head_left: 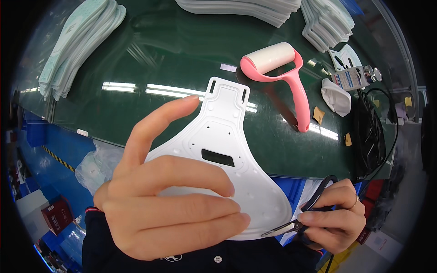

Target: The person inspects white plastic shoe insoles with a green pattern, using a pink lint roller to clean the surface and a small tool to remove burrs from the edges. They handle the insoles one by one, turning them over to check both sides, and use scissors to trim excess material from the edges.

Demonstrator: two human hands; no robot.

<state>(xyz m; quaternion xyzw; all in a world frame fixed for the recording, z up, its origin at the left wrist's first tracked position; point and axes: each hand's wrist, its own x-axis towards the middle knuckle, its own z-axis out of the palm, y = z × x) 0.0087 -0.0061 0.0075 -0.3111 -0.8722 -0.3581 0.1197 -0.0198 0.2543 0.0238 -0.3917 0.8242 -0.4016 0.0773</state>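
Note:
A white moulded plastic panel [261, 193], with two slots at its narrow end and a rectangular opening in the middle, is held close in front of me. My left hand [175, 200] grips it from the left, several fingers laid over its face and the index finger stretched along its edge; the thumb is hidden. In my right hand [337, 217] are black-handled scissors [298, 225], fingers closed about the handles. The scissors' blades lie at the panel's lower right rim; whether they touch it I cannot tell.
On the green table [182, 54] lies a pink-handled lint roller [298, 95]. Stacked white panels [79, 45] stand at the far left, more at the back. To the right are a small bottle [350, 78], a white cloth-like piece [337, 98] and a black bag with cables [369, 145].

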